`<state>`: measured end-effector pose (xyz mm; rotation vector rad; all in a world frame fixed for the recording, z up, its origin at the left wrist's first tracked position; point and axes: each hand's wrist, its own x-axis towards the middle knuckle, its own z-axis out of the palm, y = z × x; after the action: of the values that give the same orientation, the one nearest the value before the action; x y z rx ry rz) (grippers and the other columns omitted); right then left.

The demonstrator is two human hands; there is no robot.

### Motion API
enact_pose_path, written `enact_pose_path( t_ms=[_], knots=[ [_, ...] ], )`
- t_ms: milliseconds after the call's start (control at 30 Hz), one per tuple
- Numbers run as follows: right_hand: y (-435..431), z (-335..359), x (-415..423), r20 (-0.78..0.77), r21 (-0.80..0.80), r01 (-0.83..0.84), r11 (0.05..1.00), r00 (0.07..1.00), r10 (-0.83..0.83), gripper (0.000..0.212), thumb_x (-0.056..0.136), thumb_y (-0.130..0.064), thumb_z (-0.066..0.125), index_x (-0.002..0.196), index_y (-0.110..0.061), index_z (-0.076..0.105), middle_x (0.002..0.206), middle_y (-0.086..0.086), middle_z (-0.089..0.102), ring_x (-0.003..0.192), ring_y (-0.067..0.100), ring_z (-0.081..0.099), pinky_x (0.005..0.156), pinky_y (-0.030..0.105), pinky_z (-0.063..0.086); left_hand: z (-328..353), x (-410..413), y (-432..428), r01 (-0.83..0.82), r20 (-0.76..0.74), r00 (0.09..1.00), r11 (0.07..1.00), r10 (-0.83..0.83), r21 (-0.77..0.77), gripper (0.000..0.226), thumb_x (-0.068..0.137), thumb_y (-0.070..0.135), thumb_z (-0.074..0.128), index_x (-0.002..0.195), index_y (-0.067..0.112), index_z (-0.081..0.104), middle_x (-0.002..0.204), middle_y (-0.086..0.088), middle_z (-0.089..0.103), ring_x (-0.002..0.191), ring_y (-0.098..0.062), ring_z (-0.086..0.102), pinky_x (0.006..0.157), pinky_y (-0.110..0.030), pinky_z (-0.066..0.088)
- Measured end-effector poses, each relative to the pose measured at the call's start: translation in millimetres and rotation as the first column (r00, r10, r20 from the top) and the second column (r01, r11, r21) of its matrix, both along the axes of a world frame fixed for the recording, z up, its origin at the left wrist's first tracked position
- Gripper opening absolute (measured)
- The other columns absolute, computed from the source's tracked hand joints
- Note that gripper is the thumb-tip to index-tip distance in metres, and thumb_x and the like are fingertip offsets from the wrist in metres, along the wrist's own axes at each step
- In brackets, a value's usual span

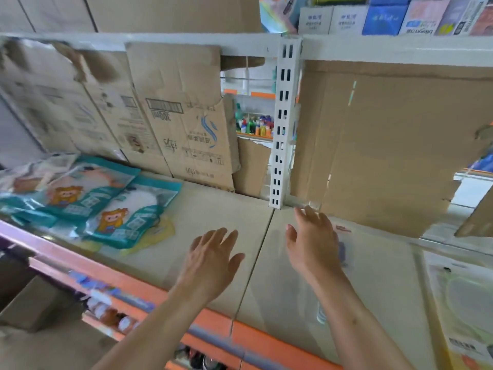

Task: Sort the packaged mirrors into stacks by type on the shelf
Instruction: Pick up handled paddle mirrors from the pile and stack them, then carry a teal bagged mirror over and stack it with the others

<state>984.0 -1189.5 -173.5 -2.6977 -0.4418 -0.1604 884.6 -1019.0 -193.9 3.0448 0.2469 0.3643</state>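
Teal packaged mirrors [112,209] with a cartoon figure lie overlapped at the left of the beige shelf [218,209]. A pale yellow packaged mirror [464,295] lies at the right edge of the view. A clear flat package [344,244] with a red mark lies on the shelf under my right hand [314,244], whose fingers are straight; whether it touches the package is unclear. My left hand [213,260] hovers over the bare shelf with fingers spread and holds nothing.
Flattened cardboard sheets [181,124] line the back of the shelf. A white slotted upright post [282,124] stands at the shelf joint. An orange shelf front [213,324] runs below. Boxed goods [386,20] sit on the shelf above.
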Motion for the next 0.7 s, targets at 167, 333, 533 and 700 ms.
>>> enact_pose_path(
  t_ms=[167, 333, 533, 700],
  knots=[
    [51.4, -3.2, -22.1, -0.152, -0.039, -0.101, 0.994, 0.984, 0.094, 0.052, 0.099, -0.036, 0.033, 0.148, -0.018, 0.024, 0.154, 0.004, 0.025, 0.144, 0.032, 0.013, 0.115, 0.045, 0.02, 0.1, -28.1, 44.6, -0.141, -0.059, 0.988, 0.99, 0.142, 0.017, 0.055, 0.084, 0.055, 0.036, 0.114, 0.022, 0.068, 0.11, -0.002, 0.07, 0.099, -0.021, 0.067, 0.082, -0.039, 0.054],
    [113.3, -3.7, -48.9, -0.17, 0.024, -0.206, 0.978, 0.964, 0.207, 0.052, 0.099, -0.037, 0.034, 0.146, -0.017, 0.029, 0.151, 0.005, 0.033, 0.142, 0.032, 0.021, 0.114, 0.044, 0.023, -2.7, -61.7, 95.3, -0.269, -0.059, 0.962, 0.961, 0.265, -0.067, 0.059, 0.088, 0.058, 0.029, 0.12, 0.022, 0.065, 0.119, -0.002, 0.066, 0.111, -0.024, 0.062, 0.094, -0.046, 0.048],
    [189.1, -4.3, -78.7, -0.177, -0.012, -0.276, 0.961, 0.947, 0.269, 0.051, 0.098, -0.038, 0.034, 0.144, -0.017, 0.032, 0.147, 0.004, 0.037, 0.14, 0.032, 0.024, 0.111, 0.046, 0.028, -3.6, -116.2, 164.8, -0.374, -0.002, 0.927, 0.921, 0.376, -0.112, 0.058, 0.089, 0.055, 0.029, 0.125, 0.022, 0.061, 0.125, -0.002, 0.062, 0.119, -0.024, 0.056, 0.101, -0.045, 0.041],
    [242.5, -4.0, -101.1, -0.176, 0.091, -0.276, 0.957, 0.941, 0.288, 0.047, 0.098, -0.034, 0.038, 0.141, -0.015, 0.04, 0.143, 0.005, 0.044, 0.137, 0.031, 0.03, 0.111, 0.044, 0.028, -1.4, -162.3, 225.7, -0.44, 0.034, 0.894, 0.89, 0.446, -0.117, 0.059, 0.091, 0.054, 0.025, 0.123, 0.021, 0.062, 0.123, -0.001, 0.064, 0.116, -0.022, 0.058, 0.096, -0.043, 0.044]
  ],
)
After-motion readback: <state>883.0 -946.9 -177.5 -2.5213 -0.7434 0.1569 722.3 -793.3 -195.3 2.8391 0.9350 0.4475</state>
